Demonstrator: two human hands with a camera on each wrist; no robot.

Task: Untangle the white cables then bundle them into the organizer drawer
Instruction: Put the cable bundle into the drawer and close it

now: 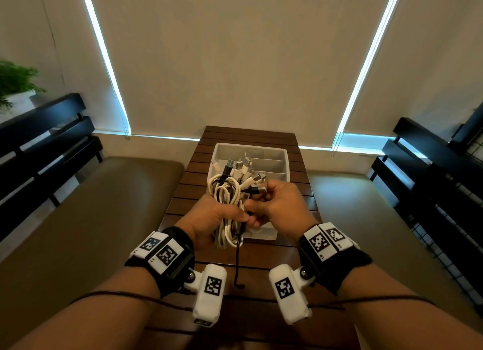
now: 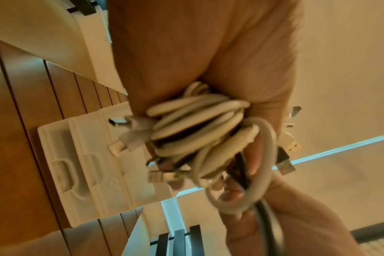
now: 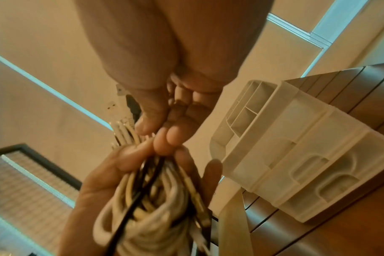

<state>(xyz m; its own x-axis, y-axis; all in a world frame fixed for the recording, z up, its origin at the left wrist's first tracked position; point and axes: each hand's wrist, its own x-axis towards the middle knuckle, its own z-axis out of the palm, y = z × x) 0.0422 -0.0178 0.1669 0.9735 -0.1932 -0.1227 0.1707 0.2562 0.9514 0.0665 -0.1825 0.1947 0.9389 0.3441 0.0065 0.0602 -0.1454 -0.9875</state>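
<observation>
Fingers of both hands, left hand [image 1: 209, 219] and right hand [image 1: 279, 206], around white cables [image 1: 227, 193] above organizer drawer [image 1: 274, 151].

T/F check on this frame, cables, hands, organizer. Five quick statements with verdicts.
1. The left hand grips the cable bundle. True.
2. The bundle lies flat on the table. False: it is held up above the organizer.
3. All the cables are white. False: a black cable hangs from the bundle.
4. The right hand pinches cables at the bundle. True.
5. The organizer sits on the bench. False: it stands on the table.
</observation>
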